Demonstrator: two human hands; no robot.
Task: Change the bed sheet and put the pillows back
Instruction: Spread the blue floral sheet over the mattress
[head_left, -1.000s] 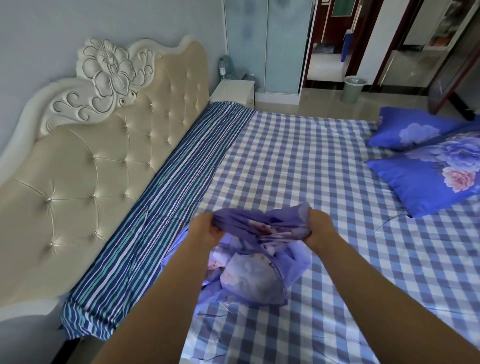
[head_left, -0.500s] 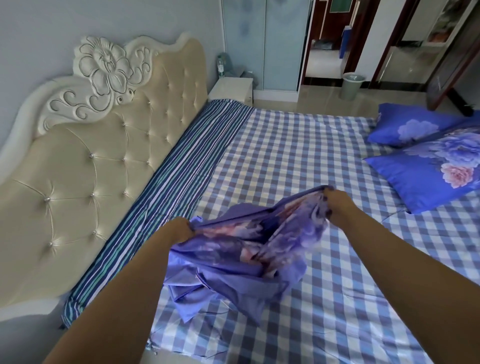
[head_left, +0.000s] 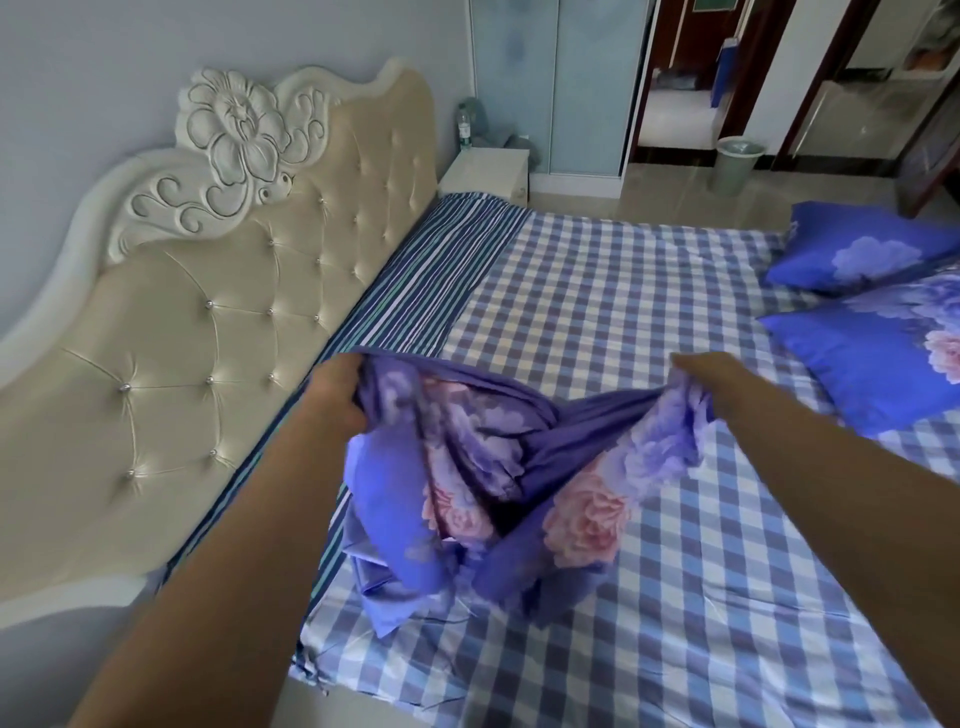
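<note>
Nearest — floral sheet (head_left: 498, 467): bunched, purple with pink blooms, held up over the near edge of the bed, its lower folds trailing onto the checked sheet (head_left: 649, 322).

Left hand (head_left: 332, 395): clamped on the sheet's left end, fingers curled into the cloth, on the headboard side.

Right hand (head_left: 711, 379): clamped on the right end, well apart from the left and much the same way out.

Key relation — the span between the two hands runs left to right, along the near edge; the unspread bed lies straight ahead, so the cloth is judged due to be thrown forward and away.

Beyond: striped cloth (head_left: 441, 275) along the headboard (head_left: 218, 322).

Far right: two pillows (head_left: 872, 338), parked on the checked sheet, not yet returned.
</note>
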